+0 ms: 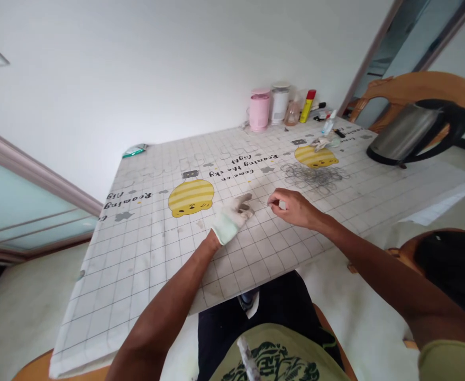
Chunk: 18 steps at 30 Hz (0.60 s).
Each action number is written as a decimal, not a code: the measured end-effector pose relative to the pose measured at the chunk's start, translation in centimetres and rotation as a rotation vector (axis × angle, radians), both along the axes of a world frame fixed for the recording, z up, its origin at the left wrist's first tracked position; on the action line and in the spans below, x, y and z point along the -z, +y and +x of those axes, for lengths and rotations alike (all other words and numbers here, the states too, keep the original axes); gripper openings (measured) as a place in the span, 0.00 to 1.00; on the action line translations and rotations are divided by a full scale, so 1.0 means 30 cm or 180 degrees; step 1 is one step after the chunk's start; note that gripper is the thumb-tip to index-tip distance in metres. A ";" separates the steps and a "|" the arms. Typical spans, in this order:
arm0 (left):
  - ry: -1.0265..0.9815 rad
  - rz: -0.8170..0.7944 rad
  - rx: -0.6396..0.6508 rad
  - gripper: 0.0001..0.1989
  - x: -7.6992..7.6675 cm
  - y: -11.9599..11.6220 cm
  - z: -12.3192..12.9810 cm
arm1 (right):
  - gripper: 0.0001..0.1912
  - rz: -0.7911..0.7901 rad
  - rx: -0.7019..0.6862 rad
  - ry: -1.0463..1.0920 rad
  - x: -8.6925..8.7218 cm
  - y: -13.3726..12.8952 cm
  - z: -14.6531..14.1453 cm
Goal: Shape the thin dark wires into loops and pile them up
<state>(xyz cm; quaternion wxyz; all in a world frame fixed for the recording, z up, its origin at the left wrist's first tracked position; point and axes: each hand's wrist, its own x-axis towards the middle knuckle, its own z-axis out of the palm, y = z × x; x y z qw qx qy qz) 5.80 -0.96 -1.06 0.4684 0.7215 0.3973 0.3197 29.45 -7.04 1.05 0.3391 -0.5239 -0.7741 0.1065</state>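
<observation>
My left hand (234, 211) wears a white glove with a pale green cuff and hovers over the middle of the table. Its thumb and fingers are drawn together. Bare, my right hand (293, 207) faces it a short way to the right, thumb and forefinger pinched. A faint thin strand seems to run between the two hands, too fine to make out for certain. Just beyond my right hand lies a loose tangle of thin dark loops (313, 178), like fine wire, on the table cover (145, 248).
Along the wall stand a pink canister (260, 111), a white canister (280, 106), a brownish bottle (291, 114) and a yellow spray can with red cap (307, 107). A crumpled whitish cloth (322, 143) lies near a clear bottle (329, 124). At right is a steel kettle (407, 132).
</observation>
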 end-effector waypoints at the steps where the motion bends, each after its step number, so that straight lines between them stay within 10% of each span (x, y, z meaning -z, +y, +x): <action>1: -0.0206 -0.0138 -0.0058 0.24 0.001 -0.003 0.002 | 0.04 -0.0164 0.0024 0.0154 -0.013 0.018 -0.010; 8: -0.0957 -0.0939 -0.0540 0.13 0.020 0.050 -0.026 | 0.13 -0.1466 -0.0182 0.1070 -0.029 0.122 -0.023; 18: -0.0418 -0.1247 -0.0543 0.08 0.004 0.069 -0.034 | 0.14 -0.1496 -0.0325 0.1580 -0.001 0.237 -0.048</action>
